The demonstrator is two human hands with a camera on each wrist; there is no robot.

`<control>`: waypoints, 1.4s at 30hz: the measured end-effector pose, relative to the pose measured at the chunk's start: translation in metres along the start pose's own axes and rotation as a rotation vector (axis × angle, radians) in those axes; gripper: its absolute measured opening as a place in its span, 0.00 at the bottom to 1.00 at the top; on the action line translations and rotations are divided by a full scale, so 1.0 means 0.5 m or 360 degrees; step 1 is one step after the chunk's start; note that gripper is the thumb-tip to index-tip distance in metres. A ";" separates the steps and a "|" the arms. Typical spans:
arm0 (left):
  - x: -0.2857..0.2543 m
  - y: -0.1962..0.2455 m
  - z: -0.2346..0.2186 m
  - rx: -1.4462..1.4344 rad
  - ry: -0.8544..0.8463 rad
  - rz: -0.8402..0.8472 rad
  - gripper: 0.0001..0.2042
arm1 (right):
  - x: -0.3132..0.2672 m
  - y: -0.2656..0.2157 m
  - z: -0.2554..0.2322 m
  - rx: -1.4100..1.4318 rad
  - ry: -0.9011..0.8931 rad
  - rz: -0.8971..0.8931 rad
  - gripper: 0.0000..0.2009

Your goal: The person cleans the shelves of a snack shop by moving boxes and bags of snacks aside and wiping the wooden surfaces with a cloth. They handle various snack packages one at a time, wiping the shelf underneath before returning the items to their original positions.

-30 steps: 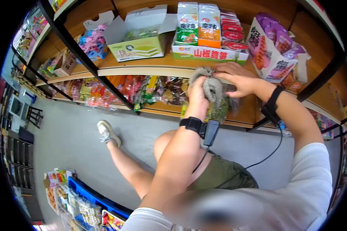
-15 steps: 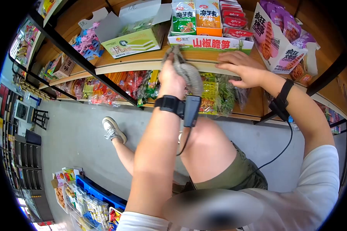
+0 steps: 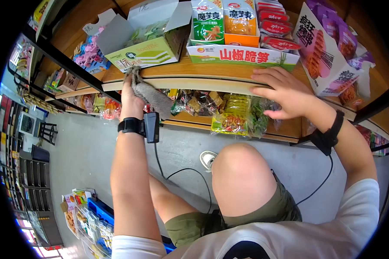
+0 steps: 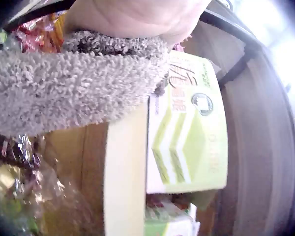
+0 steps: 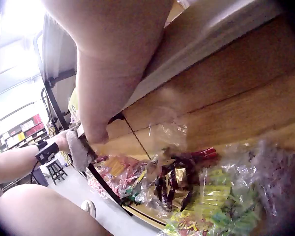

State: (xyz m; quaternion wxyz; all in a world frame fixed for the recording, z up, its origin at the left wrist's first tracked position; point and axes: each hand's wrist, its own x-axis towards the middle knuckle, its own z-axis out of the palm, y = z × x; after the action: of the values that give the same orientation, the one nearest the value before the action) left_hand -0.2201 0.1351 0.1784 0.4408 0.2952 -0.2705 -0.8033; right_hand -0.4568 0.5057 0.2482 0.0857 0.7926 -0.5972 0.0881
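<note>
My left hand (image 3: 132, 100) grips a grey fuzzy cloth (image 3: 153, 98) at the front edge of the upper shelf (image 3: 194, 85), part of the cloth hanging below the edge. Right behind it stands a green-and-white open carton (image 3: 147, 56) of wrapped snacks. Close up in the left wrist view, the cloth (image 4: 73, 88) hides most of the fingers. My right hand (image 3: 285, 93) rests on the same shelf edge farther right, fingers spread on top and thumb lower, in front of a snack box (image 3: 242, 55) with red lettering.
Bagged snacks (image 3: 231, 114) lie on the lower shelf beneath the edge. A white-and-pink box (image 3: 322, 52) of purple packets stands right, beside a black shelf post (image 3: 376, 108). Another black post (image 3: 69, 60) rises at left. A blue crate (image 3: 100, 211) sits on the floor behind.
My left hand has carried the cloth leftward along the shelf edge, from beside the right hand to the front of the green carton. The right hand stays at the edge.
</note>
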 end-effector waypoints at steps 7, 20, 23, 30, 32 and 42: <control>0.083 0.097 -0.095 0.0275 0.0217 0.0076 0.18 | 0.011 0.000 -0.012 0.0087 -0.0025 -0.0039 0.29; 0.109 0.139 -0.121 0.0395 0.0090 0.0321 0.21 | 0.001 0.009 -0.005 0.0130 -0.0008 -0.0014 0.28; 0.091 0.124 -0.113 0.0575 0.0089 0.0401 0.23 | -0.007 0.014 0.000 0.0118 0.0034 -0.0023 0.27; 0.063 0.040 -0.101 0.0444 0.0210 0.0231 0.24 | -0.014 0.016 0.012 0.0057 0.0083 -0.0038 0.29; 0.028 0.002 -0.071 0.0480 0.0217 0.0393 0.24 | -0.014 0.014 0.011 0.0012 0.0109 -0.0061 0.29; -0.272 -0.130 0.017 0.0771 -0.0164 0.0634 0.15 | -0.019 0.008 0.010 -0.0016 0.0098 0.0025 0.27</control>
State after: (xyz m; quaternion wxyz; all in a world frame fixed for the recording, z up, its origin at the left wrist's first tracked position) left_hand -0.2024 0.2846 0.1711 0.4920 0.2916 -0.5283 -0.6275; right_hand -0.4628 0.5122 0.2414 0.1073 0.7843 -0.6010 0.1103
